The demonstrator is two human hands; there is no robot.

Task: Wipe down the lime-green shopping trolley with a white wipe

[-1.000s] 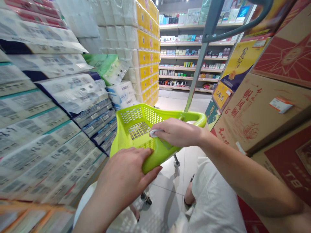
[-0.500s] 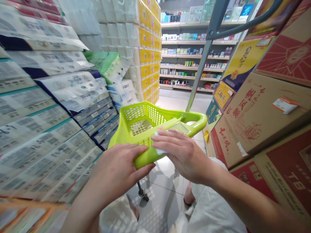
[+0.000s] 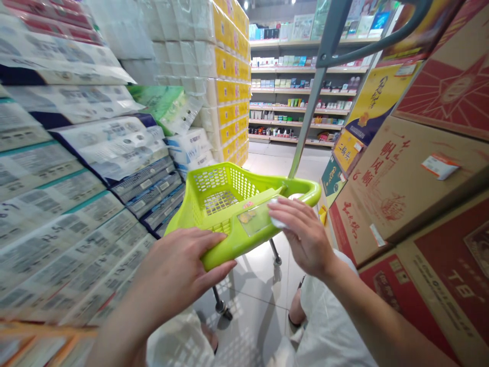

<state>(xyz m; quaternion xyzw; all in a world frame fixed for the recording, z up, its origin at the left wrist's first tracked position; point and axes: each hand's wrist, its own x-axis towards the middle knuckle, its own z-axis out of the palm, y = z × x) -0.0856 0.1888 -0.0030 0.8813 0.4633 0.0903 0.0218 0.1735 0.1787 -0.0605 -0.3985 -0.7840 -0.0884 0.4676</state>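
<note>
So, we have the left grip (image 3: 173,272) clasping the near rim of the green basket (image 3: 217,183), between tissue stacks (image 3: 57,204) and cartons (image 3: 412,173), apparently bracing it while the right grip (image 3: 303,234) pinches a white wipe (image 3: 277,218) against the clear sleeve (image 3: 254,216).
</note>
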